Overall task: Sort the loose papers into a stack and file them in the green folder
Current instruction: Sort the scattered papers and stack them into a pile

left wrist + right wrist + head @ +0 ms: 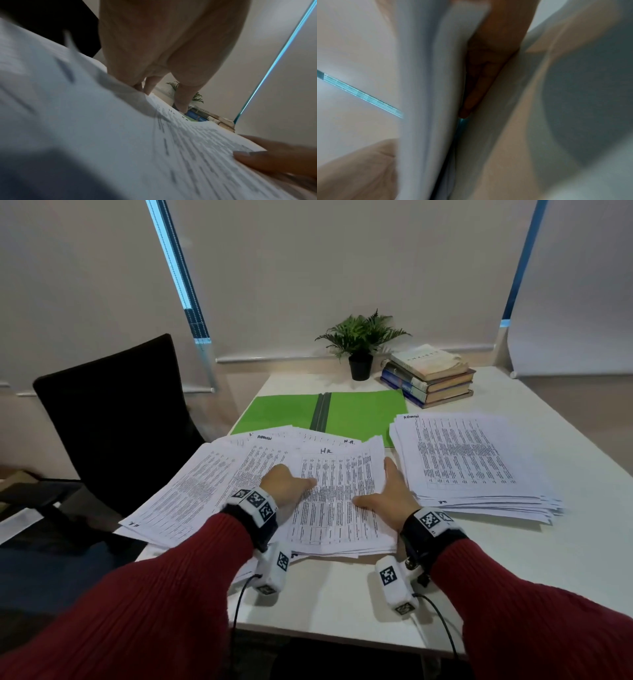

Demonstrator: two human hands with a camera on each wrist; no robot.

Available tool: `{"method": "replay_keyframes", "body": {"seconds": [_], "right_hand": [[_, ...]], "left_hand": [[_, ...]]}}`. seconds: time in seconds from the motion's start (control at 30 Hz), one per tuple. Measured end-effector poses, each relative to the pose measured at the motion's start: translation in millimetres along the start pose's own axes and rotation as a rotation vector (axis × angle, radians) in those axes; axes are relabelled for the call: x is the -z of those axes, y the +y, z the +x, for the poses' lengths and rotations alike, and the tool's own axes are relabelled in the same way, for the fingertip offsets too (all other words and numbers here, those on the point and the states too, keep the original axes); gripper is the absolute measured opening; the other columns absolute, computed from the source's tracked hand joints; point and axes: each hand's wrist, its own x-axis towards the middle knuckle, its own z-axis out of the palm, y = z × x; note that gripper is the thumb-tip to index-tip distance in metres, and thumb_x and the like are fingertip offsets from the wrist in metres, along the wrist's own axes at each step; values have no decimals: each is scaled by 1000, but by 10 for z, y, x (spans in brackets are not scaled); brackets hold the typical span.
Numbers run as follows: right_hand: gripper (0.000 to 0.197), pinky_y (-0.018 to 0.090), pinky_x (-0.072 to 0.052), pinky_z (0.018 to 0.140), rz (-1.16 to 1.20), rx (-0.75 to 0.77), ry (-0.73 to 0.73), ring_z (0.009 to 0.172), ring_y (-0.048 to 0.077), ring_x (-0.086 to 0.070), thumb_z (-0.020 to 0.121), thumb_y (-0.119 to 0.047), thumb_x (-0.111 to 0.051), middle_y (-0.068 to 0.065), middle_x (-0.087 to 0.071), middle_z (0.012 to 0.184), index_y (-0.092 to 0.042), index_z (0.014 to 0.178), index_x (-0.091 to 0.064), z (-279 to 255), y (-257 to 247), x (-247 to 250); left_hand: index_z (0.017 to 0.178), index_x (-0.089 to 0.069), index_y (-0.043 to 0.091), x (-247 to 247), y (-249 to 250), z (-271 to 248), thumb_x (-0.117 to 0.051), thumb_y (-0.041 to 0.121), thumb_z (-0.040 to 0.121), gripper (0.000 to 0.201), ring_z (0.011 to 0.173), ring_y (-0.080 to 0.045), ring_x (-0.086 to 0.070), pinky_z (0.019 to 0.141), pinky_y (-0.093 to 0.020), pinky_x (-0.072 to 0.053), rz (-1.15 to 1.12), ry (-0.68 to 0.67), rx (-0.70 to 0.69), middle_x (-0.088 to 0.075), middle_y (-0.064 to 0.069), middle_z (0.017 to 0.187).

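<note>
The green folder (363, 412) lies open and flat at the back of the white table (335, 597). In front of it is a bundle of printed sheets, its top one marked "HR" (339, 491), with more loose papers (205, 484) fanned out to its left. My left hand (287, 482) holds the bundle's left edge, thumb on top, fingers (147, 86) dipping behind a raised sheet. My right hand (390, 494) holds the right edge, thumb on top. In the right wrist view its fingers (481, 83) lie against the underside of the sheets. A squared stack (472, 460) sits to the right.
A potted plant (361, 344) and a pile of books (431, 378) stand at the back of the table. A black chair (113, 419) is by the table's left side. Bare tabletop shows along the near edge and at the far right.
</note>
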Motion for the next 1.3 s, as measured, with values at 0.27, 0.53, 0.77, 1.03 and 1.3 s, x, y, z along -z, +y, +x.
{"method": "replay_keyframes", "body": {"seconds": [0.27, 0.53, 0.77, 1.03, 1.3], "right_hand": [[122, 49, -38, 118, 99, -3, 7, 145, 26, -43, 65, -16, -90, 0, -38, 162, -27, 161, -17, -22, -24, 26], [86, 42, -59, 91, 256, 57, 77, 106, 21, -70, 74, 9, -78, 1, -69, 122, -24, 146, -44, 16, -159, 309], [66, 46, -54, 96, 127, -62, 138, 109, 29, -68, 68, 3, -70, 5, -73, 121, -18, 130, -59, 278, -361, 1339], [87, 30, -59, 80, -343, -278, 277, 115, 35, -63, 77, 3, -82, 20, -53, 149, -14, 154, -44, 478, 101, 2219], [94, 48, -44, 112, -745, -311, 287, 135, 41, -49, 79, -31, -83, 21, -44, 153, -15, 158, -34, 378, -106, 2137]], "left_hand": [[142, -54, 6, 485, -432, 174, -68, 71, 87, 86, 146, -45, -35, 118, -59, -37, 405, 267, 200, -35, -24, 159], [144, -48, 9, 612, -646, 236, -73, 91, 60, 120, 148, -46, -30, 119, -61, -35, 484, 252, 277, -29, -26, 160], [116, -62, 4, 724, -687, 301, -95, 46, 72, 70, 95, -32, -68, 76, -34, -54, 246, 233, 158, -72, -12, 112], [111, -74, 6, 794, -748, 382, -83, 25, 88, 31, 101, -35, -71, 92, -42, -60, 197, 249, 72, -76, -13, 110], [109, -75, 4, 790, -679, 306, -86, 18, 85, 30, 102, -39, -76, 98, -58, -60, -293, 208, 13, -79, -17, 112]]}}
